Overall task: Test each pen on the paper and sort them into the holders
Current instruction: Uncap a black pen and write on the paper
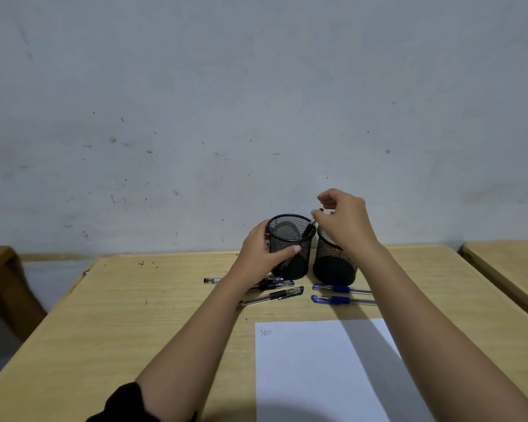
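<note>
Black pen [310, 230], pinched in the right hand [345, 222], leans into the left mesh holder [288, 245] at frame centre, which the left hand [264, 254] grips on the bench [134, 300].

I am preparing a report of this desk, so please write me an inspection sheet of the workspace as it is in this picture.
Surface: wooden desk, small dark specks near its far edge.
Job's things: two black mesh holders, left holder and right holder; white paper with a short scribble at its top left corner; black pens and two blue pens lying before the holders.
Clutter: nothing seen.
Grippers: left hand grips the left holder; right hand holds a pen tipped into it.
Cables: nothing seen.
Surroundings: marked grey wall; another desk on the right.
</note>
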Action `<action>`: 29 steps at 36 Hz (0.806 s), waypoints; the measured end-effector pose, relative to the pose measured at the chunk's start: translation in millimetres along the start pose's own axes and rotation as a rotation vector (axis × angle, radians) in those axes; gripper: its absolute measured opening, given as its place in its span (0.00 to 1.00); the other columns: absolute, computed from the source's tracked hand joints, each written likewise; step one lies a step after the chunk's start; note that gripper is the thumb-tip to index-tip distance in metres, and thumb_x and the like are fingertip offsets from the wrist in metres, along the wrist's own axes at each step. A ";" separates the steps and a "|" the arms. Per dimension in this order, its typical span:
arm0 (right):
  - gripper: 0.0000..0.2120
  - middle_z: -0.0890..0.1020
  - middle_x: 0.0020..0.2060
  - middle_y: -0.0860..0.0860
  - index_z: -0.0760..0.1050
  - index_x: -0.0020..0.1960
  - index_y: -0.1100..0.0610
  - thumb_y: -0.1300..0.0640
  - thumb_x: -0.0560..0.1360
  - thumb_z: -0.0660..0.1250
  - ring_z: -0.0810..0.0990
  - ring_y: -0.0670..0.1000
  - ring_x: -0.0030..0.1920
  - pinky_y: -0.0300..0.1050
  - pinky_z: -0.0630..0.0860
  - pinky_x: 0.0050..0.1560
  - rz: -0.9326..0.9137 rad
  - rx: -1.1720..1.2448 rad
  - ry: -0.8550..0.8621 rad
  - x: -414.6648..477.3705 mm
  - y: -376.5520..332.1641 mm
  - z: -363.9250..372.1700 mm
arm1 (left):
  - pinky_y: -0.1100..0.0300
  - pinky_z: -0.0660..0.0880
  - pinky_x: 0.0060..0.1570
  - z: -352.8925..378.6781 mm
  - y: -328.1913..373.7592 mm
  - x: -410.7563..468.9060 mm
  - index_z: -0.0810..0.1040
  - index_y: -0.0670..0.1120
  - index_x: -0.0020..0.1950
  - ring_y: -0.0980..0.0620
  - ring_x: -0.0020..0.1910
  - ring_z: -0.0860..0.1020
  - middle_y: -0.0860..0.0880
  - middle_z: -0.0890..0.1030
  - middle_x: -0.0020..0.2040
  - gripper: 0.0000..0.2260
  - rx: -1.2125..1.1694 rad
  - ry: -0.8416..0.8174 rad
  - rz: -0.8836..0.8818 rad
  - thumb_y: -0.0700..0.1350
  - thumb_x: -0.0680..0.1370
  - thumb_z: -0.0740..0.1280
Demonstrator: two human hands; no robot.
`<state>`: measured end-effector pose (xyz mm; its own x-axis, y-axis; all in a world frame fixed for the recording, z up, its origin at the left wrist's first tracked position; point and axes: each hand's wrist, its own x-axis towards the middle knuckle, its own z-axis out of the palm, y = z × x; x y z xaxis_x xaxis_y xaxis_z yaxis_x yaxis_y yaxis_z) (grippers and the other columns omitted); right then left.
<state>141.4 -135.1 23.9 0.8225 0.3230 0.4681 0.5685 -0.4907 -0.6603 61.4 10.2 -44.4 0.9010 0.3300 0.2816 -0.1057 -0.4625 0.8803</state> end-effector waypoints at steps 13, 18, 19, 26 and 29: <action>0.08 0.83 0.39 0.52 0.80 0.45 0.59 0.66 0.71 0.64 0.81 0.50 0.42 0.43 0.78 0.49 -0.130 0.040 -0.363 -85.1 -21.6 33.8 | 0.70 0.65 0.52 -54.8 -7.3 -101.7 0.68 0.44 0.69 0.58 0.58 0.70 0.52 0.70 0.64 0.21 0.289 0.084 -0.123 0.51 0.78 0.63; 0.10 0.83 0.45 0.54 0.81 0.48 0.59 0.65 0.71 0.63 0.80 0.52 0.46 0.51 0.78 0.51 -0.182 -0.098 -0.504 -105.7 -17.5 57.5 | 0.59 0.66 0.61 -75.0 -30.9 -147.8 0.67 0.43 0.67 0.50 0.66 0.68 0.49 0.71 0.64 0.23 0.553 0.023 -0.175 0.56 0.78 0.59; 0.10 0.83 0.45 0.56 0.81 0.48 0.60 0.65 0.71 0.62 0.80 0.54 0.46 0.53 0.78 0.50 -0.199 -0.116 -0.514 -108.0 -17.3 60.8 | 0.57 0.67 0.62 -76.7 -35.2 -152.3 0.68 0.42 0.66 0.48 0.66 0.68 0.47 0.71 0.64 0.23 0.589 0.004 -0.193 0.57 0.78 0.58; 0.09 0.78 0.46 0.55 0.81 0.50 0.58 0.61 0.73 0.63 0.77 0.56 0.47 0.53 0.76 0.47 -0.318 -0.268 -0.548 -112.5 -14.8 78.3 | 0.58 0.51 0.73 -71.1 -39.5 -162.1 0.57 0.41 0.75 0.49 0.77 0.51 0.44 0.54 0.77 0.28 0.730 -0.049 -0.205 0.57 0.80 0.54; 0.10 0.77 0.48 0.56 0.81 0.51 0.58 0.61 0.74 0.63 0.76 0.56 0.50 0.51 0.76 0.49 -0.362 -0.330 -0.562 -110.7 -14.5 82.8 | 0.58 0.50 0.74 -70.8 -40.5 -162.6 0.56 0.42 0.75 0.50 0.77 0.50 0.45 0.53 0.78 0.28 0.749 -0.059 -0.212 0.57 0.80 0.52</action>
<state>43.5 -96.7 -67.0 0.5196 0.8321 0.1939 0.8437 -0.4640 -0.2699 -110.6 33.6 -98.8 0.8934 0.4387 0.0966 0.3645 -0.8336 0.4151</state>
